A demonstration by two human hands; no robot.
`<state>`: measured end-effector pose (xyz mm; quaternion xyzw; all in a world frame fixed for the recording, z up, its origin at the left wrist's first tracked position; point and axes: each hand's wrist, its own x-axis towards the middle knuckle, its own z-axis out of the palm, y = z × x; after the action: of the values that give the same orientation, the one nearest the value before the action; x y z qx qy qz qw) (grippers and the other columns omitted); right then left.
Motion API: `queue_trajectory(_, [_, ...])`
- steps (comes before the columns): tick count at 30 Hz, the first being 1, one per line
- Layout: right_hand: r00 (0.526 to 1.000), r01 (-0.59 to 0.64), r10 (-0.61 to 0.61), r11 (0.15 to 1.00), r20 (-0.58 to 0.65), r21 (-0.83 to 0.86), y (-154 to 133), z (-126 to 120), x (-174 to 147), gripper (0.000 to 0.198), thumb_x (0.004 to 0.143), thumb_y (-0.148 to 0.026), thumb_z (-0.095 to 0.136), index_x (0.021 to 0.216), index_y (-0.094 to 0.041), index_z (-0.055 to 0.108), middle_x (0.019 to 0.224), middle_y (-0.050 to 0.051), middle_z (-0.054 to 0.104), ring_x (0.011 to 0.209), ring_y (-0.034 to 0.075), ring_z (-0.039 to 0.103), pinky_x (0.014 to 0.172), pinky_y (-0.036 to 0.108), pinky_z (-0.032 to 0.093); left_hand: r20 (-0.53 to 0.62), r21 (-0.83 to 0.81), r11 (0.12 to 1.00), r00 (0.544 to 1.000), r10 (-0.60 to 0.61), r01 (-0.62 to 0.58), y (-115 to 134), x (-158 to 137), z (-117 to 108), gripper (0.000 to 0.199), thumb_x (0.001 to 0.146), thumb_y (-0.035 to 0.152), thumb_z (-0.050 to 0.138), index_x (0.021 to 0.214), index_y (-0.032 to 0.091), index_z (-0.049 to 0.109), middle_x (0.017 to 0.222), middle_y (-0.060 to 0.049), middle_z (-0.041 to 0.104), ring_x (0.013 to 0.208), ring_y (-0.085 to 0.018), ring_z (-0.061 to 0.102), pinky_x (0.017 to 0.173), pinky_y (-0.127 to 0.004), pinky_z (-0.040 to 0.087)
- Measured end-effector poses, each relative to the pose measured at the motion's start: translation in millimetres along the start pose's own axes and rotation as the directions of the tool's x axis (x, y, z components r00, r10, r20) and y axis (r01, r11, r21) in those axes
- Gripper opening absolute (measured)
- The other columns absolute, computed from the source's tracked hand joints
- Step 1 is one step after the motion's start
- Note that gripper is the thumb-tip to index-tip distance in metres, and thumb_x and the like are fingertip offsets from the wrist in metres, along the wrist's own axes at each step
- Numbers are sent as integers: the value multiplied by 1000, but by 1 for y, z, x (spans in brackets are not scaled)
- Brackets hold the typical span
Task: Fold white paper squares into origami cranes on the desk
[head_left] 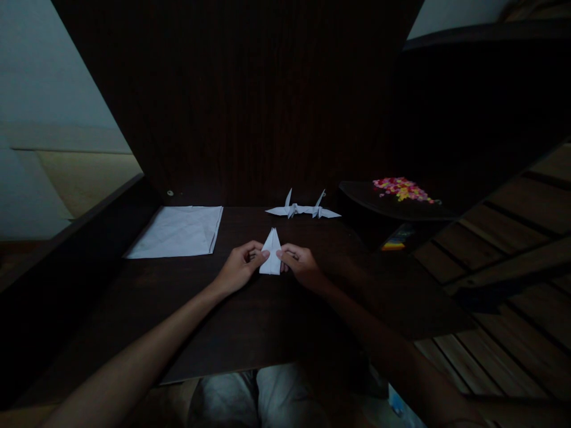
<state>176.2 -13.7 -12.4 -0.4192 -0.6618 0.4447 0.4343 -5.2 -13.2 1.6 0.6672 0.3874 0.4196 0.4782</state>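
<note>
Between my two hands is a piece of folded white paper (272,261), narrow and pointed at its far end, with a crease down its middle. My left hand (243,261) pinches its left edge, the thumb on top. On the opposite edge my right hand (301,264) grips it the same way, some fingers curled out of sight beneath. Beyond the hands, two finished white paper cranes (303,210) stand close together against the back panel. To the left lies a stack of white paper sheets (178,232).
The dark wooden desk (214,339) has a raised side board (75,238) on the left and a tall back panel (241,107). At the right, a small dark shelf (357,199) carries a heap of pink and yellow bits (404,189). Slatted wood shows beyond it.
</note>
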Motion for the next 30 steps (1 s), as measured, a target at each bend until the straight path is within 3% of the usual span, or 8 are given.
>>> queue_trajectory(12, [996,-30,32,999,88,-31,-1,1,-1,30,87,-40,50,66,-18,52,53,-6,47,49,9,44,47,21,34,163,-27,996,984,-74,80,-4,0,-1,34,82,44,59,91,12,64,76,-4,66,68,-16,60,60,-26,45])
queue_trajectory(20, [973,-127,120,991,197,26,-4,5,-4,27,81,-42,60,72,-18,54,60,-2,62,50,9,53,48,20,40,6,-61,995,997,-81,81,-2,2,-3,37,77,51,62,79,13,64,66,-1,64,59,-14,57,56,-24,44])
queue_trajectory(30, [964,-127,117,992,238,25,-7,3,-4,31,82,-42,57,65,-17,53,53,-1,62,48,10,54,47,21,40,-93,-92,988,987,-132,124,2,2,-1,37,75,49,65,66,13,63,58,1,59,53,-11,51,52,-22,37])
